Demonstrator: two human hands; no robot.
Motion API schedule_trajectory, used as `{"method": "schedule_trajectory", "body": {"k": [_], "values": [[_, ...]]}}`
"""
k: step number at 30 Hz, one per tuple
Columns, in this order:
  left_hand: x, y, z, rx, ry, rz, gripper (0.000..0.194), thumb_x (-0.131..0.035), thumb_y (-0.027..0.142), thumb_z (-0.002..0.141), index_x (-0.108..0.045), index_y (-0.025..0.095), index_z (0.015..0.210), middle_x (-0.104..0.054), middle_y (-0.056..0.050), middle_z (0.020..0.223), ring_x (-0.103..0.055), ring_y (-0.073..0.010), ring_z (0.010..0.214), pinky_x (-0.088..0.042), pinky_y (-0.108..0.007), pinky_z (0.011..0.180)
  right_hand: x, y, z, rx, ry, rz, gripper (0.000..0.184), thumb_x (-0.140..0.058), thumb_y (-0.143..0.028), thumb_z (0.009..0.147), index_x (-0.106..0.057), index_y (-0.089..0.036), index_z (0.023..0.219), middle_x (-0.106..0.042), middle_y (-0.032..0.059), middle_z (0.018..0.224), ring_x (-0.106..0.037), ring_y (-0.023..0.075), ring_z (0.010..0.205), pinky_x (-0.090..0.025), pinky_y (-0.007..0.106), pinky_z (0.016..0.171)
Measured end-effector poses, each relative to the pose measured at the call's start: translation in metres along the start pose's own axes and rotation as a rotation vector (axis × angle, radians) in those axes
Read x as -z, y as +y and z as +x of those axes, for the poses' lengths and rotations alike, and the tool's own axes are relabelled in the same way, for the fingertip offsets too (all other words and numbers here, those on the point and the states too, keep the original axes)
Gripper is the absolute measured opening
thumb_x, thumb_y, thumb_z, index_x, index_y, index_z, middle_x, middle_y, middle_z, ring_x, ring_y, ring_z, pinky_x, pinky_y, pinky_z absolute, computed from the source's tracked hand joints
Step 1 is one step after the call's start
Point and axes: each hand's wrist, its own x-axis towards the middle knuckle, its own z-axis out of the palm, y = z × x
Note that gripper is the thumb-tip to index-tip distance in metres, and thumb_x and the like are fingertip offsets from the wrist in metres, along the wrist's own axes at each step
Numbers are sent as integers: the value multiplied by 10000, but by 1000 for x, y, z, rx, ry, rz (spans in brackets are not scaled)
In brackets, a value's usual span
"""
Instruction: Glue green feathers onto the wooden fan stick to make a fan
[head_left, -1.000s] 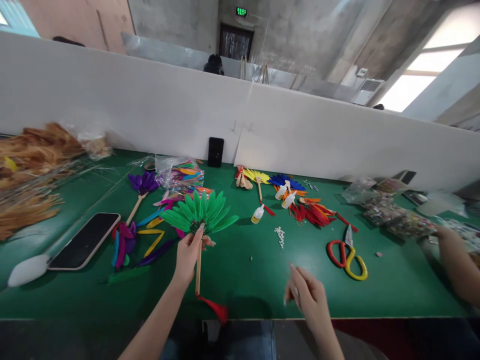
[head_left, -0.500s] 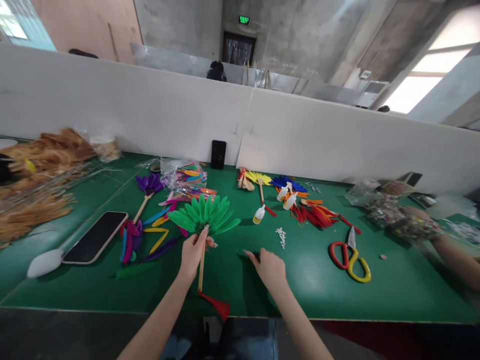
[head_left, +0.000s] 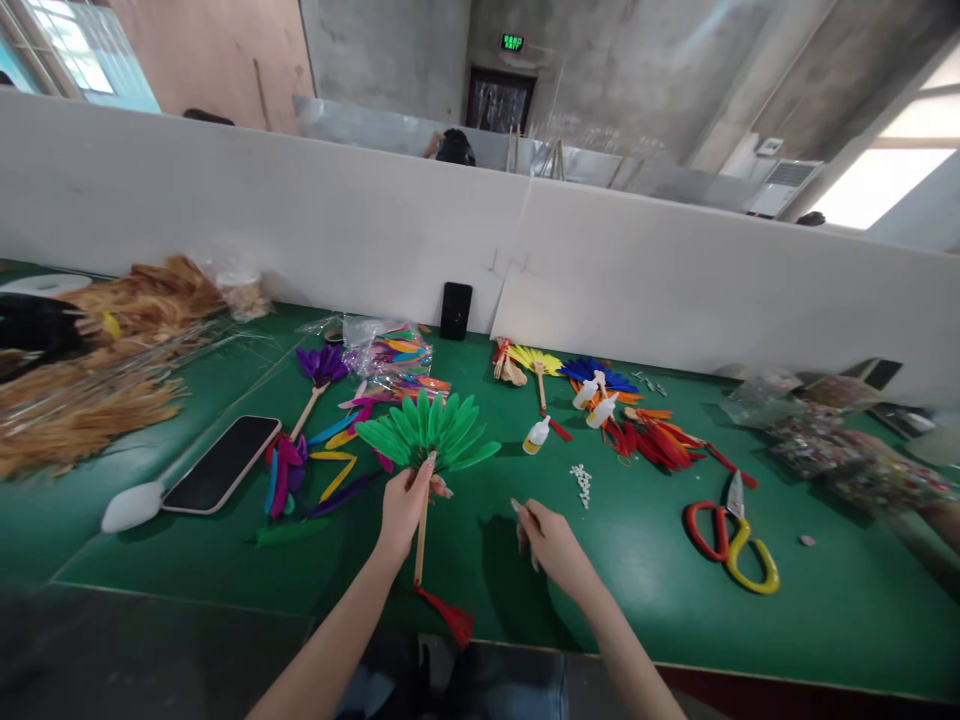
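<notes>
My left hand (head_left: 409, 505) is closed around the top of the wooden handle of a green feather fan (head_left: 429, 425). The fan stands spread above my fingers, and a red tassel (head_left: 452, 618) hangs from the handle's lower end. To the right, my right hand (head_left: 551, 540) hovers low over the table with its fingers bent together; whatever may be between them is too small to see. Beyond it lies a little pile of white beads (head_left: 580, 485). A small glue bottle (head_left: 536, 436) with a yellow label stands behind, between the fan and the beads.
Scissors (head_left: 731, 535) with red and yellow handles lie right. Loose feathers (head_left: 330, 475), a purple fan (head_left: 321, 367) and a phone (head_left: 223, 465) are left. Further back are two more glue bottles (head_left: 602, 410), yellow (head_left: 536, 361) and blue fans (head_left: 596, 375). Another person's arm (head_left: 941, 525) reaches in at right.
My right hand has moved left to the table near the fan, then drawn its outstretched finger back into a bent grip. A small bead there no longer shows. My left hand keeps the fan.
</notes>
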Motion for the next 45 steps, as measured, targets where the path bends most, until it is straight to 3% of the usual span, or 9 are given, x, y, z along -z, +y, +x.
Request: {"method": "schedule_trajectory", "body": {"k": [4,9,13,18,23,28,34,41,45], "values": [[-1,4,-2,5,2,24,384,-586,488,733,-625,128,607,-660,-70,590,-646,-198,609,-459,-255,565,-4,-17,8,-22,-89,387,392,-414,-561,833,-448,-201,684,-547,-38,562,-433,74,341,-366,205,386],[-3,7,-4,32,17,44,378,-590,474,733,-626,122,599,-654,-63,575,-633,-186,591,-458,-249,561,-15,-27,20,18,-20,521,359,-547,-533,769,-463,-192,694,-537,-45,545,-505,87,420,-413,206,438],[-3,4,-3,68,15,65,393,-589,488,739,-633,117,617,-658,-62,585,-626,-177,587,-454,-239,549,-17,-34,24,41,3,577,362,-506,-533,801,-489,-182,716,-569,-23,542,-548,100,449,-375,186,386],[-2,-8,2,37,19,43,404,-587,505,740,-630,122,617,-660,-58,585,-632,-177,593,-456,-237,557,-22,-41,28,-19,15,719,426,-460,-578,804,-459,-181,648,-440,-70,434,-531,90,369,-328,162,323],[1,-14,4,27,41,129,425,-578,526,736,-620,126,599,-663,-68,590,-635,-192,606,-456,-248,564,-23,-46,28,-91,-50,864,482,-486,-629,750,-527,-149,731,-560,-15,529,-591,113,442,-362,163,338],[1,-12,3,26,38,130,423,-571,527,738,-624,124,622,-663,-71,600,-628,-193,604,-456,-249,561,-22,-44,26,-115,-75,901,477,-504,-619,747,-529,-143,758,-578,-12,552,-588,100,442,-348,150,337],[-1,-9,0,24,28,68,416,-588,523,726,-631,122,624,-669,-74,616,-637,-196,613,-469,-261,599,-26,-45,24,-119,-15,854,446,-516,-593,761,-407,-187,613,-353,-110,404,-467,54,309,-275,141,298],[-5,-2,-3,12,36,80,404,-602,504,723,-635,131,570,-659,-59,572,-632,-187,589,-463,-255,595,-24,-42,22,-124,-27,797,425,-577,-553,735,-531,-141,645,-613,11,516,-584,97,407,-319,136,302],[-4,-5,-2,29,32,101,415,-597,517,724,-637,133,571,-662,-65,575,-632,-191,593,-458,-252,582,-22,-40,22,-112,-32,815,408,-598,-517,734,-619,-110,735,-653,39,580,-613,110,449,-377,146,339]]}}
